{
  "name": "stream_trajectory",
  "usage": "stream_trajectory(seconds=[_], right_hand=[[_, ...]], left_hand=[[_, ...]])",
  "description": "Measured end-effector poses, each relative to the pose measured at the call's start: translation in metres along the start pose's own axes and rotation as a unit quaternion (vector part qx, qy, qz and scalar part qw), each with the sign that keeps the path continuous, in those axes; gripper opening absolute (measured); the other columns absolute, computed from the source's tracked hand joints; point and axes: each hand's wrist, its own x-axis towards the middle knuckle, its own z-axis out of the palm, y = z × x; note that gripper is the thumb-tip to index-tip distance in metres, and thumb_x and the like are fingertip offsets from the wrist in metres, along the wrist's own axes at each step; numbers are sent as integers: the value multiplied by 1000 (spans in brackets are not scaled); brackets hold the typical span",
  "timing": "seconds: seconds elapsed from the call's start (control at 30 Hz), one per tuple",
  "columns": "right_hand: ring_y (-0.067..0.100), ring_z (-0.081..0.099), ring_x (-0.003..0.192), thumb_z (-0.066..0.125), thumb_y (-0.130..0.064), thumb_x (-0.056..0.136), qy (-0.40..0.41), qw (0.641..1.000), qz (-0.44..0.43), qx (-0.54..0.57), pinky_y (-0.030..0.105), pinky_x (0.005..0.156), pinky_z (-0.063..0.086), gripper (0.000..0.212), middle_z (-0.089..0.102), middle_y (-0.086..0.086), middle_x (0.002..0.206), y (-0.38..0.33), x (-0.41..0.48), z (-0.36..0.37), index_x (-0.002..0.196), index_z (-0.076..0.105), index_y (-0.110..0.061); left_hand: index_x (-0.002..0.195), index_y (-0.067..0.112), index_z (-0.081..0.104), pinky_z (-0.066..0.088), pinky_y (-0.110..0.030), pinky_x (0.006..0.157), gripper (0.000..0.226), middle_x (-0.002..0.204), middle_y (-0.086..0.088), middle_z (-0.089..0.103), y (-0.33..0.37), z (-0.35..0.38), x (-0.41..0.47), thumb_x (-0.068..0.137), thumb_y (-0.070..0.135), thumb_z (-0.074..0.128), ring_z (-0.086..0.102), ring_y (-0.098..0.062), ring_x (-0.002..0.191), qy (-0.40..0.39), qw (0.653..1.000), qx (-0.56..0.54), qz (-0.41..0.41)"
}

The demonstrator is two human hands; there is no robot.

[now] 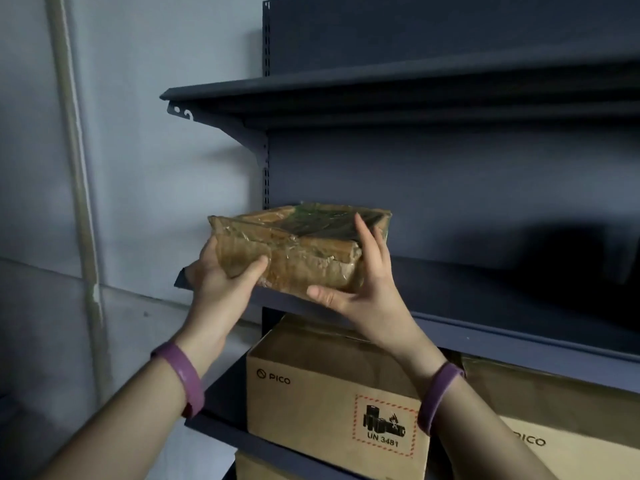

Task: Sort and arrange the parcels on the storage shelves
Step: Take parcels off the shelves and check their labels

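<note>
parcel [298, 251] at left end of middle shelf [485, 306], held between both hands: left hand [221, 282] on its near-left corner, right hand [363, 282] on its right end. upper shelf [346, 91] above. below: pico box [329, 403] on lower shelf [242, 438], second box [571, 420] to its right. wall [138, 168] left of the unit.

Head view, close, facing shelves [450, 299]

Brown parcel [298, 251], dark-blue shelves [485, 292]
</note>
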Motion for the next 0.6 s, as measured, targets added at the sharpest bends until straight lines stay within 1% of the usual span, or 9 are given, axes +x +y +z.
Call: stream_trajectory(seconds=[0.1, 0.17, 0.23, 0.3, 0.33, 0.4, 0.47, 0.5, 0.6], right_hand=[[8, -6, 149, 90, -25, 63, 37, 997, 5, -72, 38, 123, 10, 110, 4, 0, 161, -2, 4, 13, 148, 21, -29], [16, -1, 151, 91, -14, 59, 59, 992, 12, -115, 46, 123, 15, 109, 7, 4, 159, -4, 4, 23, 145, 24, -18], [18, 3, 150, 91, -16, 59, 78, 982, 11, -171, 47, 121, 19, 107, 8, 4, 159, -8, 1, 32, 143, 25, -14], [17, 5, 149, 89, -25, 62, 92, 968, -1, -233, 45, 120, 20, 105, 7, 4, 160, -14, -2, 41, 144, 24, -15], [16, 6, 148, 88, -29, 63, 98, 960, -8, -262, 44, 118, 21, 103, 9, 4, 160, -18, -5, 44, 143, 25, -15], [19, 9, 148, 85, -36, 65, 108, 944, -25, -309, 45, 114, 24, 98, 13, 6, 159, -28, -13, 51, 143, 28, -16], [23, 14, 148, 84, -39, 65, 110, 933, -53, -340, 50, 109, 29, 97, 19, 8, 157, -39, -23, 57, 143, 30, -17], [23, 15, 148, 84, -41, 65, 109, 928, -72, -349, 52, 106, 30, 98, 21, 8, 156, -43, -28, 60, 145, 30, -19], [17, 8, 149, 72, -49, 76, 79, 929, -114, -342, 50, 107, 27, 93, 19, 3, 158, -54, -43, 62, 151, 21, -27]], left_hand=[[148, 34, 25, 39, -40, 106, 88, 144, -1, 27, -5, -2, 7, 75, 53, 72, 41, -17, 128, -26, 999, 17, -20], [149, 36, 23, 36, -46, 110, 98, 154, -2, 19, -7, -4, 10, 68, 62, 72, 32, -20, 138, -83, 996, 15, -31], [150, 41, 16, 34, -49, 112, 110, 159, 6, 7, -7, -7, 9, 61, 69, 73, 24, -20, 143, -125, 991, -9, -47], [149, 45, 12, 33, -48, 112, 117, 160, 11, 4, -6, -11, 6, 53, 72, 73, 22, -18, 144, -157, 984, -52, -70], [148, 46, 12, 36, -46, 110, 118, 160, 12, 9, -3, -12, 5, 53, 71, 75, 27, -19, 142, -169, 977, -90, -89], [145, 46, 24, 45, -47, 100, 106, 149, 8, 36, 4, -14, 3, 55, 66, 78, 45, -22, 131, -187, 957, -175, -135], [120, 46, 51, 52, -51, 90, 70, 122, 9, 61, 13, -12, 5, 58, 63, 78, 61, -22, 112, -189, 943, -221, -160], [112, 43, 57, 54, -51, 86, 58, 113, 6, 68, 17, -10, 5, 60, 62, 78, 66, -22, 104, -188, 939, -234, -169], [110, 29, 64, 57, -44, 82, 56, 100, 1, 75, 26, -8, 9, 64, 58, 79, 73, -19, 88, -182, 933, -244, -194]])
